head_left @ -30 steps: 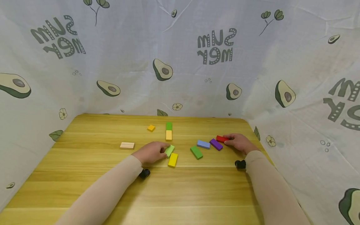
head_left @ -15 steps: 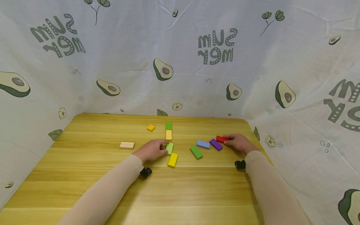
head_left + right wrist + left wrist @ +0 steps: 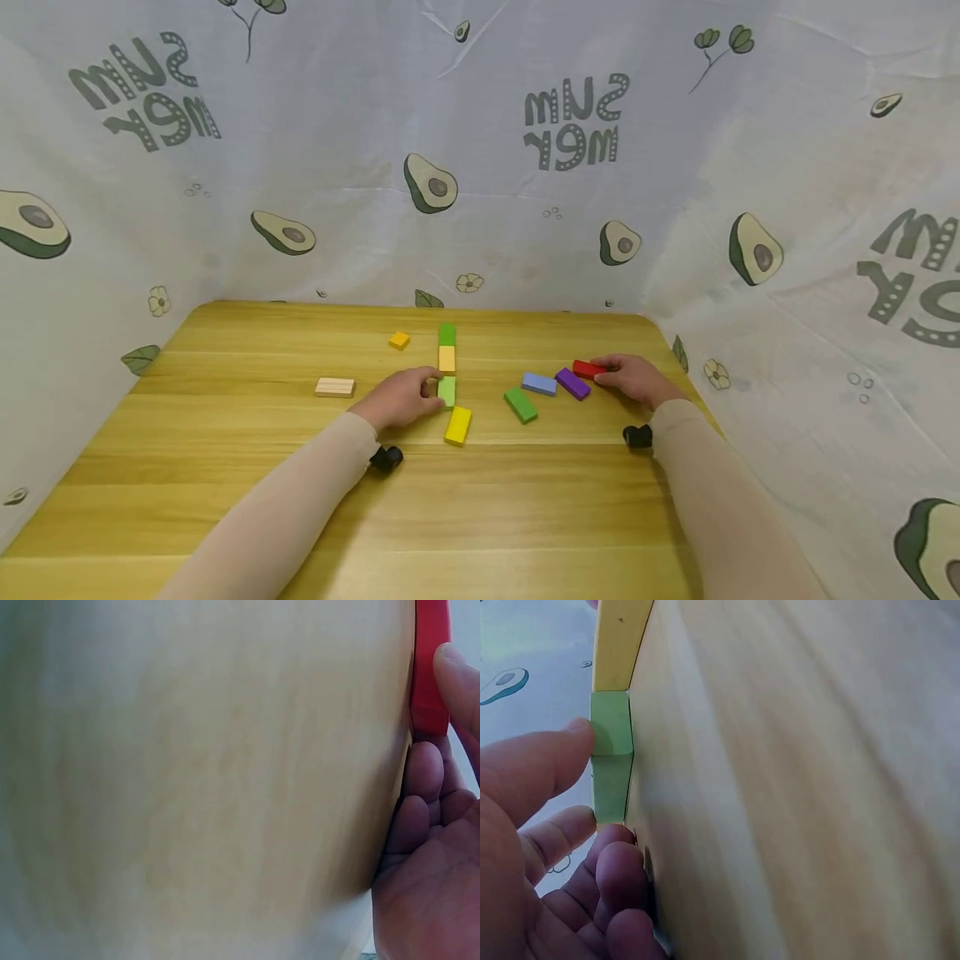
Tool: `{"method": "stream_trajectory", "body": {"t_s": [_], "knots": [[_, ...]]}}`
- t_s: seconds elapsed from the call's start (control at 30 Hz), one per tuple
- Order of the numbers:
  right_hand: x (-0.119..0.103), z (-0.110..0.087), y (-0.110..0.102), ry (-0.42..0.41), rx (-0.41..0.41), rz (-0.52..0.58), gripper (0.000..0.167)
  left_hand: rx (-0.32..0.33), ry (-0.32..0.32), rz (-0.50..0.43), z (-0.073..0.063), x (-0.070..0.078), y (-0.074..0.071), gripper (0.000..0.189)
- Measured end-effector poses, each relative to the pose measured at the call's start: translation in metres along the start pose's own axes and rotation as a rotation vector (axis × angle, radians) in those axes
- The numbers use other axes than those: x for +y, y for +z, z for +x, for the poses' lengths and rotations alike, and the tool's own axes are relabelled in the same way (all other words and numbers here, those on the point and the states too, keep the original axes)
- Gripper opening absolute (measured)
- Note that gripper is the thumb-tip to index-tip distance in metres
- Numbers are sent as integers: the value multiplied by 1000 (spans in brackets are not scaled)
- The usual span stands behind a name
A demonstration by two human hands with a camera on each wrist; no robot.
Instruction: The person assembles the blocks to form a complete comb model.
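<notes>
My left hand (image 3: pixel 399 400) pinches a light green wooden block (image 3: pixel 447 392) between thumb and fingertips; the block lies flat on the table. Seen from the left wrist, the thumb (image 3: pixel 551 761) touches one end of it, and a yellow block (image 3: pixel 619 649) is right beyond. That yellow block (image 3: pixel 458 427) lies at a slight slant on the near side. Ahead of the light green block are a pale orange block (image 3: pixel 447 359) and a green block (image 3: pixel 447 335), end to end. On the right, my right hand (image 3: pixel 636 380) holds the end of a red block (image 3: pixel 584 368) at the table.
Between the hands lie a purple block (image 3: pixel 572 383), a blue block (image 3: pixel 539 383) and another green block (image 3: pixel 521 405). To the left are a small orange block (image 3: pixel 399 340) and a striped natural-wood block (image 3: pixel 334 387). A printed cloth (image 3: pixel 345 167) surrounds the table's back and sides.
My left hand has turned the light green block from a slant to straight and moved it slightly away, in line with the pale orange and green blocks. My right hand stays at the red block.
</notes>
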State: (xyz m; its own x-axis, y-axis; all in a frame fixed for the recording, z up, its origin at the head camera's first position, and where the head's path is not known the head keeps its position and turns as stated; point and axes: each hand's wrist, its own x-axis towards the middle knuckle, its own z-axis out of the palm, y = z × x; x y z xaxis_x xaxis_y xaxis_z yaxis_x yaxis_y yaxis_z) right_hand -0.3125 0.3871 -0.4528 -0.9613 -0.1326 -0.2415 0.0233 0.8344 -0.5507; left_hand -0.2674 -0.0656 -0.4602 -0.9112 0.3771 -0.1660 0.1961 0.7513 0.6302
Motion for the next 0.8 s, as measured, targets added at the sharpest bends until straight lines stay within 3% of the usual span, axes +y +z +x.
{"method": "stream_trajectory", "body": {"t_s": [0.8], "knots": [[0, -1, 0, 28, -42, 121, 53, 16, -11, -16, 0, 0, 1, 56]]}}
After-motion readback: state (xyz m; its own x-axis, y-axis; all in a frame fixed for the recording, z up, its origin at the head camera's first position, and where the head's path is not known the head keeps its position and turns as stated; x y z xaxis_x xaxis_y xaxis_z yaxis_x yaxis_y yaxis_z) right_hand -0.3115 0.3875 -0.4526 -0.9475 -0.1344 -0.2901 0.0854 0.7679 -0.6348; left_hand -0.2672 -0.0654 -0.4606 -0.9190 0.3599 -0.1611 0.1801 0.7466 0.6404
